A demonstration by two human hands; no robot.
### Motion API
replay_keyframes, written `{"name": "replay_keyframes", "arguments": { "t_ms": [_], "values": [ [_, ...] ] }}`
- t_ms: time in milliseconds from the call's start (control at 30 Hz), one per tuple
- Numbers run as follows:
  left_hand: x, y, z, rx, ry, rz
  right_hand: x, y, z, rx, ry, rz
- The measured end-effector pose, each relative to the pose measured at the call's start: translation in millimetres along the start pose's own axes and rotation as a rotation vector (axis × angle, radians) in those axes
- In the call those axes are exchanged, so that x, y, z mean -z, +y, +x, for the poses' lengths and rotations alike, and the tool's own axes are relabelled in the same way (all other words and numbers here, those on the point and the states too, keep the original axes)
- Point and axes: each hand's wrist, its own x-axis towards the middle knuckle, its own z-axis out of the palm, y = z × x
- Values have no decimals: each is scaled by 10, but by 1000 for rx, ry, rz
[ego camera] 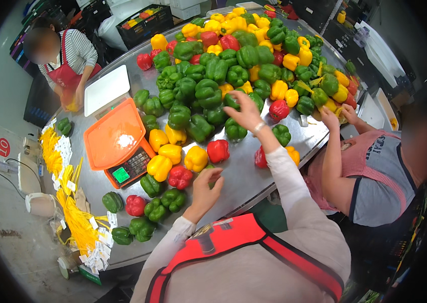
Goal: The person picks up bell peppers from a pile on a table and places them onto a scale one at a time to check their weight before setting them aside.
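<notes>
My right hand (pixel 244 111) reaches over the near edge of a large heap of green, yellow and red bell peppers, its fingers spread beside a green bell pepper (pixel 235 128). Whether it touches one is not clear. My left hand (pixel 206 189) is lower down, close to a red bell pepper (pixel 180 177), with thumb and fingers curved. A small bit of green shows behind those fingers, and I cannot tell if they grip it. Left of the loose peppers stands an orange digital scale (pixel 132 166) with a bare orange tray (pixel 115 132) on top.
Yellow mesh bags (pixel 77 223) with white tags lie along the left edge of the metal table (pixel 236 174). A white scale (pixel 107 91) stands behind the orange one. One person (pixel 73 57) works at the far left; another (pixel 364 170), at the right, handles bagged peppers. A black crate (pixel 145 26) stands beyond.
</notes>
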Motion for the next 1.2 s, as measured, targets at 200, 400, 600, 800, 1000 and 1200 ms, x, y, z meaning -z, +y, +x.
{"name": "replay_keyframes", "arguments": {
  "t_ms": [200,400,600,800,1000,1200],
  "values": [
    [227,-100,-163,69,86,-49,-846,-7,658,-70,-186,-545],
    [250,-161,-74,119,43,-61,-967,130,655,42,-52,-386],
    [176,60,231,29,-1,-72,-774,166,737,37,-118,-191],
    [651,174,441,-79,284,115,-663,-341,599,-126,-355,595],
    [1046,497,711,-242,362,602,-838,-1286,55,88,-464,384],
    [1297,290,441,-193,489,515,-1054,-1755,-299,194,-412,433]
  ]
}}
